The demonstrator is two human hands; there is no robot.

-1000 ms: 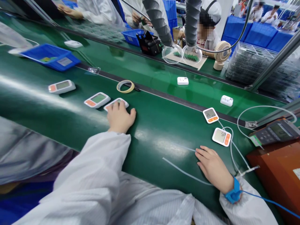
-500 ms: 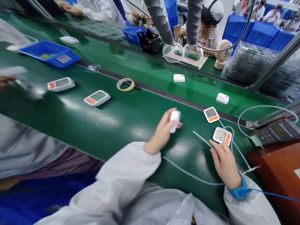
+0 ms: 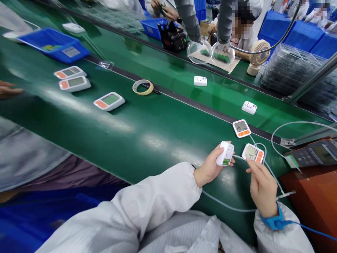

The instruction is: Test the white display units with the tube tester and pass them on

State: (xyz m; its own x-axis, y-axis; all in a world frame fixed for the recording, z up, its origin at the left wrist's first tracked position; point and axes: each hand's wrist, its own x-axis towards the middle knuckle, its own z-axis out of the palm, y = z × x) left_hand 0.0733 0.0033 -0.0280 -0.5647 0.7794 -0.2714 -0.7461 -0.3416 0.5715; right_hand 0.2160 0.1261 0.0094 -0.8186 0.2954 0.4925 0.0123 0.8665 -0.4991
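Note:
My left hand [image 3: 211, 165] is wrapped round a white device [image 3: 225, 154], whose back shows batteries at its lower end. A clear tube [image 3: 239, 157] runs from beside that device toward my right hand [image 3: 260, 177], which pinches it between thumb and fingers. Just beyond my right fingertips lies a white and orange monitor [image 3: 250, 151] with digits on its screen. Another such monitor [image 3: 241, 128] is a little farther back. A second loose tube [image 3: 226, 204] curves over the green table near my body.
Three monitors lie at the left, one of them here [image 3: 109, 101], near a tape roll [image 3: 142, 87] and a blue tray [image 3: 54, 45]. Two white devices [image 3: 200, 81] rest beyond the dark rail. A handheld meter [image 3: 316, 154] stands at the right; a co-worker's hand [image 3: 10, 90] is far left.
My left hand has moved right with the white device, turning its battery side into view, close to the tube. Another monitor now lies at the left, and the co-worker's hand there is empty.

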